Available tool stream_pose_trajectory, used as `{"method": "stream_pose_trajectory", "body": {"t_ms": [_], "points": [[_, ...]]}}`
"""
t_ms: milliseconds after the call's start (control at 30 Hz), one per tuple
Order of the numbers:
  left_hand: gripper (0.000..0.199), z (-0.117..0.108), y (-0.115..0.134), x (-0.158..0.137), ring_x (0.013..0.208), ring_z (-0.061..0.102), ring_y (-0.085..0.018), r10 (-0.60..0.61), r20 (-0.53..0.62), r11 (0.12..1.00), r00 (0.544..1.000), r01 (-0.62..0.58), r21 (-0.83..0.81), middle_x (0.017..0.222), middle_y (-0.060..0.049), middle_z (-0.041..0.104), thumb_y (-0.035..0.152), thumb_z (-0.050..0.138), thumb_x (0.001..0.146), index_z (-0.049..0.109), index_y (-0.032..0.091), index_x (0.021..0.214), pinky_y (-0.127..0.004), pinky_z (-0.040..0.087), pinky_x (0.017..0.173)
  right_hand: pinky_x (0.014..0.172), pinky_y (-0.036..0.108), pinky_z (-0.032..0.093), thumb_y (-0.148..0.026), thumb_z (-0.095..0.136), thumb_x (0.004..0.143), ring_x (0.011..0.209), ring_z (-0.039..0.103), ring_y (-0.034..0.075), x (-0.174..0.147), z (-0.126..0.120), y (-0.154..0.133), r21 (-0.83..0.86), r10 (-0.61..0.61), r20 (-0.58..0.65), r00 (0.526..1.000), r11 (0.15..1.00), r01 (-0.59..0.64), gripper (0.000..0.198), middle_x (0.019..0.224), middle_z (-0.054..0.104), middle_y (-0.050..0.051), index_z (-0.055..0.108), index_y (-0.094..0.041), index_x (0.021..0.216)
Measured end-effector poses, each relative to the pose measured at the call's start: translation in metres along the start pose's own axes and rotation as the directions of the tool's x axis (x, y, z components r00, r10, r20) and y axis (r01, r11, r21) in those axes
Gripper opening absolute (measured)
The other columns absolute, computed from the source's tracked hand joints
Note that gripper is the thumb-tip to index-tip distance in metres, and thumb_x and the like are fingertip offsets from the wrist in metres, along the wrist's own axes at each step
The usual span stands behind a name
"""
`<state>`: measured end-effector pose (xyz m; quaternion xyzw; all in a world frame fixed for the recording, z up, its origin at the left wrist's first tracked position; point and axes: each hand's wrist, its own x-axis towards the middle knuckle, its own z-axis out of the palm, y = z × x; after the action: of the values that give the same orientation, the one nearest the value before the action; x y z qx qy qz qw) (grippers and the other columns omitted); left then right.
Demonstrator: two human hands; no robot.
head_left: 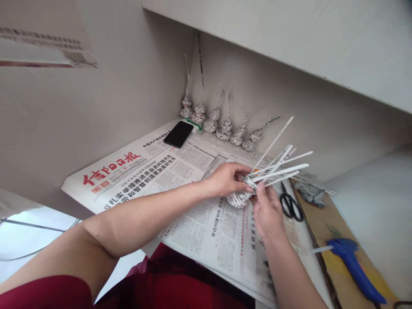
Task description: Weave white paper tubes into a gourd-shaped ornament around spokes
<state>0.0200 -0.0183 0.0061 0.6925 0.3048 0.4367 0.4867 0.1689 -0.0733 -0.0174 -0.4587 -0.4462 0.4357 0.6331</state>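
A half-woven gourd of rolled newspaper strips point(238, 198) is held between both hands over the newspaper. Several stiff white paper rods point(279, 166) fan out from its top toward the upper right. My left hand point(227, 179) closes on the woven body from the left, thumb across its upper rim. From the right, my right hand point(267, 208) pinches the base of the rods at the rim, its thumb and fingers closed there. Just right of that hand lie black-handled scissors point(291, 207).
Several finished woven paper gourds point(224, 129) stand along the back wall. A black phone point(178, 134) lies on the newspaper point(189, 167). On cardboard point(334, 244) at right rests a blue glue gun point(354, 266) with a white glue stick. A slanted panel point(289, 43) overhangs the work area.
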Motion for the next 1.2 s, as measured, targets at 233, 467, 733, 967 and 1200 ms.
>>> {"method": "stream_pose_trajectory", "body": {"t_ms": [233, 467, 733, 967, 1200], "points": [[0.053, 0.005, -0.001, -0.005, 0.073, 0.059, -0.014, 0.002, -0.069, 0.995, 0.998, 0.005, 0.104, 0.099, -0.007, 0.070, 0.024, 0.080, 0.064, 0.068, 0.014, 0.114, -0.026, 0.048, 0.072, 0.093, 0.040, 0.047, -0.045, 0.068, 0.080, 0.108, 0.061, 0.022, 0.000, 0.002, 0.001, 0.027, 0.048, -0.057, 0.997, 0.999, -0.047, 0.033, 0.110, 0.067, 0.004, 0.057, -0.024, 0.104], [0.061, 0.016, -0.004, -0.005, 0.075, 0.059, -0.013, -0.139, -0.135, 0.987, 0.981, 0.126, -0.100, 0.098, -0.010, 0.070, 0.020, 0.083, 0.059, 0.065, 0.008, 0.116, -0.027, 0.049, 0.075, 0.084, 0.038, 0.051, -0.046, 0.071, 0.077, 0.092, 0.066, 0.019, 0.000, 0.003, 0.000, 0.059, 0.078, -0.087, 0.993, 0.996, -0.073, 0.037, 0.101, 0.069, 0.002, 0.055, -0.024, 0.103], [0.046, 0.010, -0.010, 0.000, 0.079, 0.065, -0.015, -0.166, 0.050, 0.903, 0.985, 0.173, -0.393, 0.092, -0.009, 0.072, 0.014, 0.073, 0.071, 0.066, 0.009, 0.116, -0.029, 0.051, 0.080, 0.086, 0.044, 0.051, -0.052, 0.067, 0.079, 0.096, 0.066, 0.025, 0.009, -0.008, -0.003, 0.126, 0.200, 0.017, 0.980, 0.972, -0.201, 0.038, 0.101, 0.072, 0.004, 0.064, -0.023, 0.104], [0.029, 0.007, -0.004, 0.003, 0.065, 0.061, -0.007, -0.267, 0.040, 0.841, 0.963, 0.253, -0.478, 0.097, -0.008, 0.073, 0.008, 0.062, 0.080, 0.071, 0.011, 0.107, -0.028, 0.053, 0.080, 0.087, 0.044, 0.053, -0.057, 0.059, 0.082, 0.104, 0.064, 0.026, 0.010, -0.010, -0.006, 0.137, 0.257, 0.142, 0.956, 0.951, -0.277, 0.044, 0.112, 0.071, 0.004, 0.064, -0.026, 0.114], [0.034, 0.006, -0.008, 0.002, 0.085, 0.067, -0.016, -0.194, 0.028, 0.893, 0.981, 0.188, -0.408, 0.106, -0.012, 0.072, 0.015, 0.071, 0.075, 0.070, 0.010, 0.108, -0.032, 0.052, 0.087, 0.088, 0.044, 0.051, -0.049, 0.065, 0.081, 0.099, 0.065, 0.025, 0.010, -0.009, -0.005, 0.150, 0.205, 0.115, 0.972, 0.964, -0.221, 0.038, 0.106, 0.071, 0.004, 0.065, -0.024, 0.109]]}}
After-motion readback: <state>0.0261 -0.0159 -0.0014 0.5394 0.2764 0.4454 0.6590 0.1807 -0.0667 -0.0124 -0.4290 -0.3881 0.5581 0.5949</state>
